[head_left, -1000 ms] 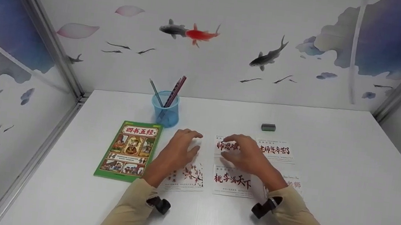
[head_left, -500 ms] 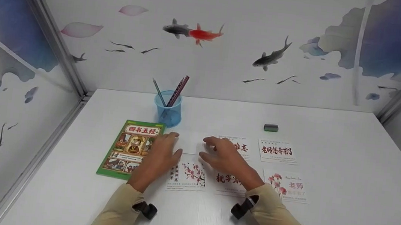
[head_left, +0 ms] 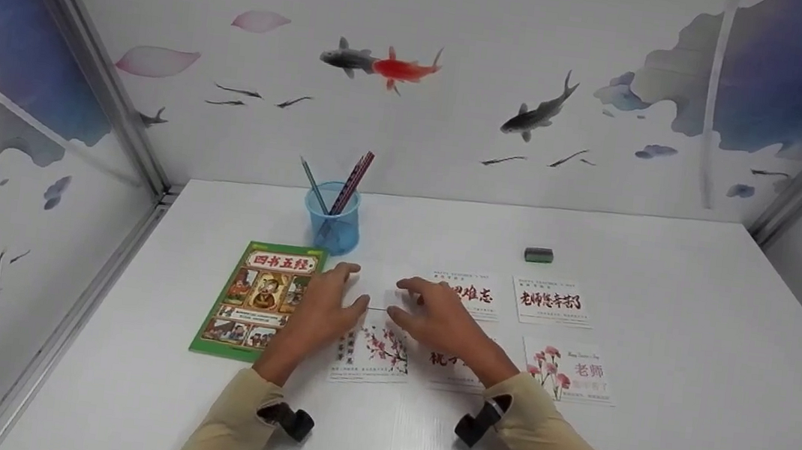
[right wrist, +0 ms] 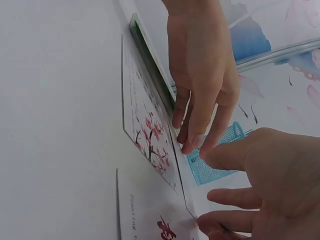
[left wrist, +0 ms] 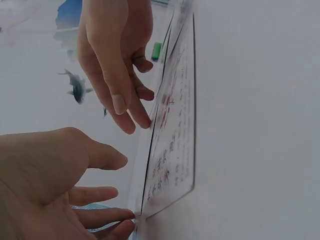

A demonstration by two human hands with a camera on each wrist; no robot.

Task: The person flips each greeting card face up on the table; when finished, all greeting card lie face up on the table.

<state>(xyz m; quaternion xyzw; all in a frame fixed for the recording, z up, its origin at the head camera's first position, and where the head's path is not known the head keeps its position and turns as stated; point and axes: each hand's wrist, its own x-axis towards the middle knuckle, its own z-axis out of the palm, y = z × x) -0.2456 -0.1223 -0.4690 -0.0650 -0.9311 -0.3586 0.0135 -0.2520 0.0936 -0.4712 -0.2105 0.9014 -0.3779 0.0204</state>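
My left hand (head_left: 320,306) reaches over the right side of a green book (head_left: 224,318), thumb and fingers loosely spread. My right hand (head_left: 446,324) faces it, fingers pointing left, over two red-lettered cards (head_left: 480,294) that it partly hides. Between the hands lies a pale, nearly blank-looking card (head_left: 378,292), with fingertips of both hands at its sides. Just below is a card with plum blossoms (head_left: 387,348). In the right wrist view, the left hand's fingertips (right wrist: 195,142) come down close to the blossom card's (right wrist: 152,140) far edge. Neither hand grips anything.
A blue mesh cup (head_left: 333,221) with several pencils stands behind the book. At right lie another red-lettered card (head_left: 551,302) and a carnation card (head_left: 569,372). A small green-and-black block (head_left: 539,255) sits farther back. Printed walls (head_left: 453,163) border the white table (head_left: 699,327).
Both hands have moved left over the last second, uncovering the cards at right. In the last half second they have come slightly closer together around the pale card.
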